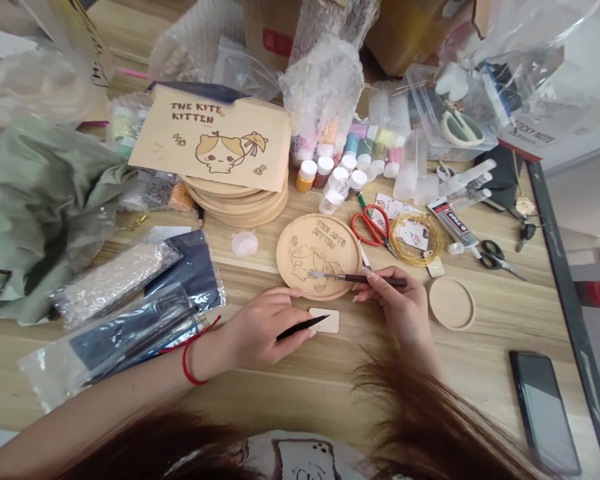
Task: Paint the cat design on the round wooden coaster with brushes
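Pale wooden disc [318, 233], burned with a kitten and the words "The Kite Kitten", lies on the light wood-grain table [300, 393] just beyond our hands. Our right hand [393, 300] pinches a slim dark-handled tool [375, 281], its metal tip over the drawing (touching or not, we cannot tell). Our left hand [257, 333], a red cord [193, 360] at its wrist, curls closed around a black pointed brush [300, 327] above a small cream tag [325, 321]. We judge that a slipped tip could score the disc, and that hanging hair [410, 407] could brush the work if we lean in. Red-handled scissors [371, 225] and a coil of gold wire [417, 239] crowd the disc's far right edge. Our widest room runs near and right, past a blank round wooden coaster [451, 303] toward a black smartphone [545, 413], well short of the dark table edge [570, 313].
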Action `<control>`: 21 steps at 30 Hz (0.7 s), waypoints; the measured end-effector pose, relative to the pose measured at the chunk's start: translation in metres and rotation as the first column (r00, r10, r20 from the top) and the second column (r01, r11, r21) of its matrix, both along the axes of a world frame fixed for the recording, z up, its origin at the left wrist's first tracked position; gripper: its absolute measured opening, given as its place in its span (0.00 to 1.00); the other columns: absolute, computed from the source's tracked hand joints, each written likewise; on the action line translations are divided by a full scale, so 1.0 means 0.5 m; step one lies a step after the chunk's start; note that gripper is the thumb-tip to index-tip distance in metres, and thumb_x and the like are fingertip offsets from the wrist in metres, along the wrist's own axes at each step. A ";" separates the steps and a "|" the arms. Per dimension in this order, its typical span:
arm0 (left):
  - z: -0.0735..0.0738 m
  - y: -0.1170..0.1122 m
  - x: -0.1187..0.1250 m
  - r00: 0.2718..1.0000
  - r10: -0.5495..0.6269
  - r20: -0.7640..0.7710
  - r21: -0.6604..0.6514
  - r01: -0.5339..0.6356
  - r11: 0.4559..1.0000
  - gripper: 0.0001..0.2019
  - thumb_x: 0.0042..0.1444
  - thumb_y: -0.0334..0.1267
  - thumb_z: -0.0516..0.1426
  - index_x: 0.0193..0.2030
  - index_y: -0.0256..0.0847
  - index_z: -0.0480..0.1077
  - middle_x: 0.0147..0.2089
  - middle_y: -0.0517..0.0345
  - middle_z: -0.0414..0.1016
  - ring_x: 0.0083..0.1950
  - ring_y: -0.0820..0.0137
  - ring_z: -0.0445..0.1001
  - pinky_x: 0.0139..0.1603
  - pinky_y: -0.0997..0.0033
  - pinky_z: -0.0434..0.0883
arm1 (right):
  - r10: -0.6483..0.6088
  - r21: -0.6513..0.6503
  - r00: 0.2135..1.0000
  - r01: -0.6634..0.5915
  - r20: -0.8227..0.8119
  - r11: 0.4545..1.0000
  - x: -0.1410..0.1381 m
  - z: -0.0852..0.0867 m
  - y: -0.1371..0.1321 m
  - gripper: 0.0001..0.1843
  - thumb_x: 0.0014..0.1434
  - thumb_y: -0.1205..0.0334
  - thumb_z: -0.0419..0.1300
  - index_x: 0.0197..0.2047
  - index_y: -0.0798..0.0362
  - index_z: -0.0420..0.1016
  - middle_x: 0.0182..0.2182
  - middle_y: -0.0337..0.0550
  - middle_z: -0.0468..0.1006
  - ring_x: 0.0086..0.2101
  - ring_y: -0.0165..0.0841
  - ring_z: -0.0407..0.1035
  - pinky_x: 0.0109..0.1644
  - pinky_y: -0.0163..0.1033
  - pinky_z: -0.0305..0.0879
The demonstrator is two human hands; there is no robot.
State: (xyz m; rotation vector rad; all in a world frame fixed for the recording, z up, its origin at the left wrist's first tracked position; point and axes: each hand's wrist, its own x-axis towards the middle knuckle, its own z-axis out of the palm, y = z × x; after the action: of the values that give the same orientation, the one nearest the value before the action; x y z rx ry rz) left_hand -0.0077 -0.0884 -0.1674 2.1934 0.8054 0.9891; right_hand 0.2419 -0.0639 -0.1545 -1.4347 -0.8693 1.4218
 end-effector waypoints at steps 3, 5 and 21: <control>0.001 0.000 0.000 1.000 -0.009 0.001 -0.005 0.009 1.000 0.05 0.59 0.32 0.58 0.42 0.38 0.71 0.32 0.57 0.77 0.31 0.73 0.73 0.56 0.59 0.74 | -0.022 0.017 0.999 0.022 -0.027 1.000 -0.001 0.003 0.001 0.11 0.50 0.57 0.71 0.29 0.54 0.76 0.23 0.42 0.81 0.19 0.32 0.74 0.27 0.37 0.74; 0.002 0.001 0.000 1.000 -0.011 -0.005 -0.004 0.011 1.000 0.05 0.58 0.32 0.59 0.42 0.37 0.71 0.31 0.57 0.77 0.31 0.73 0.73 0.56 0.60 0.74 | -0.017 0.016 1.000 0.018 -0.024 1.000 -0.002 0.003 0.001 0.11 0.51 0.57 0.71 0.30 0.54 0.76 0.24 0.42 0.81 0.20 0.33 0.75 0.28 0.38 0.75; 0.000 0.000 -0.001 1.000 -0.008 -0.005 -0.003 0.008 1.000 0.05 0.59 0.32 0.58 0.42 0.38 0.72 0.31 0.57 0.77 0.31 0.73 0.72 0.56 0.59 0.74 | -0.013 0.057 1.000 0.014 -0.014 0.998 0.000 -0.004 -0.004 0.08 0.53 0.59 0.70 0.31 0.54 0.77 0.25 0.42 0.82 0.21 0.32 0.75 0.28 0.36 0.75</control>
State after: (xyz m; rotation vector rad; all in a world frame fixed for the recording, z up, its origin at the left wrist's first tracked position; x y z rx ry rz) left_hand -0.0080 -0.0883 -0.1676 2.1954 0.7996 0.9790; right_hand 0.2417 -0.0657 -0.1567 -1.3842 -0.8835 1.3839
